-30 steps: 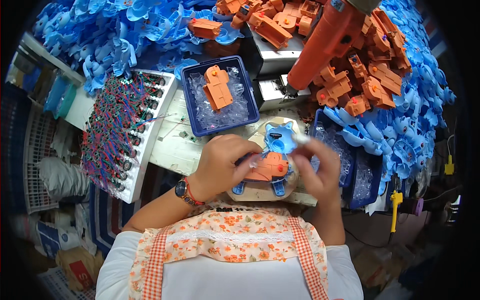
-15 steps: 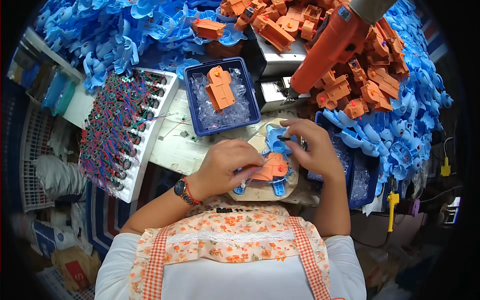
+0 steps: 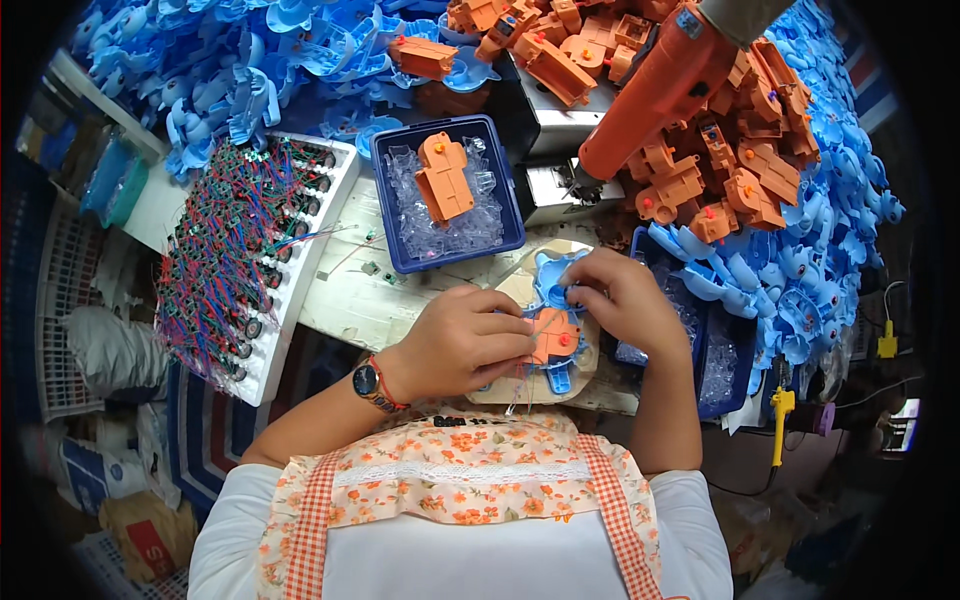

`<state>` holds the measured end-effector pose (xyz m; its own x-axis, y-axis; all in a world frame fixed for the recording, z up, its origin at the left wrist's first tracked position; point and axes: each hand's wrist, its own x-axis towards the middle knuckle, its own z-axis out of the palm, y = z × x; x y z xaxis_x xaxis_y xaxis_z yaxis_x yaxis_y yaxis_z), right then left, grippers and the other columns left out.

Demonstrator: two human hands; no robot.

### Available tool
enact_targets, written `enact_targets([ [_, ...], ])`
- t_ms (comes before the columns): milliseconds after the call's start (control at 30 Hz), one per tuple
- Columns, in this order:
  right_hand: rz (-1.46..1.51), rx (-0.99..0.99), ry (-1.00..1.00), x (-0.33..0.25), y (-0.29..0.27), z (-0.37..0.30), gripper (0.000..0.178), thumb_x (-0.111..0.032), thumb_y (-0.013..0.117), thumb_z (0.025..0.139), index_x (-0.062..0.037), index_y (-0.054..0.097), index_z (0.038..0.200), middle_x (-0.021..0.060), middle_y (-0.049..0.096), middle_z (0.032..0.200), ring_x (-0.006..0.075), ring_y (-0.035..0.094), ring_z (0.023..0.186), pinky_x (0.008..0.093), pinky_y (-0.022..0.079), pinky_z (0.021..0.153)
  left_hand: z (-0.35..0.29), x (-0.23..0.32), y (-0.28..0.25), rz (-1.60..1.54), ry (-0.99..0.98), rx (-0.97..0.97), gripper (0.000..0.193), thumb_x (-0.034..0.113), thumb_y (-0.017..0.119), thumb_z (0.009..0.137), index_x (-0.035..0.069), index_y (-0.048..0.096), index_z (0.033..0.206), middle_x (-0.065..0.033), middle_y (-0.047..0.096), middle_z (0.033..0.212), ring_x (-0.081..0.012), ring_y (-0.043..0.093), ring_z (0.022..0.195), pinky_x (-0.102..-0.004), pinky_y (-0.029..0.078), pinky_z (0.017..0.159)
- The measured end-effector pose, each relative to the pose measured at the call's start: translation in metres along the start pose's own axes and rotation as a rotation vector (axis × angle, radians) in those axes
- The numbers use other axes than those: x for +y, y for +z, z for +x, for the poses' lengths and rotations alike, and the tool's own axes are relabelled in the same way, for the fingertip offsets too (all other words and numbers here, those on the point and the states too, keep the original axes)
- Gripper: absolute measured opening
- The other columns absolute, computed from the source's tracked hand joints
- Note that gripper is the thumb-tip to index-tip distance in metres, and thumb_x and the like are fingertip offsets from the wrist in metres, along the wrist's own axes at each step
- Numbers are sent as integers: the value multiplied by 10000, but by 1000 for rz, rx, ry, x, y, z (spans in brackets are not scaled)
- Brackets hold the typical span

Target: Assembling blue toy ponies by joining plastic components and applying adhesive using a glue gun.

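A blue plastic toy shell (image 3: 560, 378) lies hollow side up on a pale board (image 3: 512, 288) in front of me. An orange plastic casing (image 3: 555, 338) with a red knob sits in its body. My left hand (image 3: 465, 340) is closed at the casing's left edge, fingers bent over thin wires (image 3: 517, 385) that hang below them. My right hand (image 3: 625, 300) is closed over the shell's rounded upper part (image 3: 552, 275), with finger and thumb pinched inside it. What the right fingertips hold is hidden.
A dark blue bin (image 3: 402, 262) of clear parts, an orange casing (image 3: 445, 180) on top, stands beyond. Left is a white foam tray (image 3: 285, 345) of wired components. An orange tool (image 3: 640, 100) hangs at the upper right. Blue shells (image 3: 800, 260) and orange casings (image 3: 670, 185) are heaped behind.
My left hand has shifted slightly, and thin wires now hang below its fingers. The small black part seen at my right fingertips is out of sight; those fingers are now lower in the shell.
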<state>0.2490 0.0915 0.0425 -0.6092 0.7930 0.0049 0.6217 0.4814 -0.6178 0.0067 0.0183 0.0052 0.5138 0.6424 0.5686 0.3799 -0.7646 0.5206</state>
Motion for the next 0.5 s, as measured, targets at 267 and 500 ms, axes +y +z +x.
enact_targets([
  [267, -143, 131, -129, -1, 8, 4, 179, -91, 774, 735, -32, 706, 889, 96, 670, 899, 282, 625, 850, 399, 482, 774, -2, 0, 2, 10, -11, 11, 234, 178, 795, 722, 137, 733, 944, 8, 730, 1034, -199, 679, 945, -350, 526, 744],
  [500, -280, 206, -158, -2, 15, -12, 141, -107, 790, 713, -73, 730, 836, 48, 690, 883, 249, 620, 830, 384, 456, 777, 0, 2, 4, 25, -13, 21, 218, 164, 789, 721, 135, 735, 931, 11, 730, 1032, -200, 680, 928, -339, 515, 690],
])
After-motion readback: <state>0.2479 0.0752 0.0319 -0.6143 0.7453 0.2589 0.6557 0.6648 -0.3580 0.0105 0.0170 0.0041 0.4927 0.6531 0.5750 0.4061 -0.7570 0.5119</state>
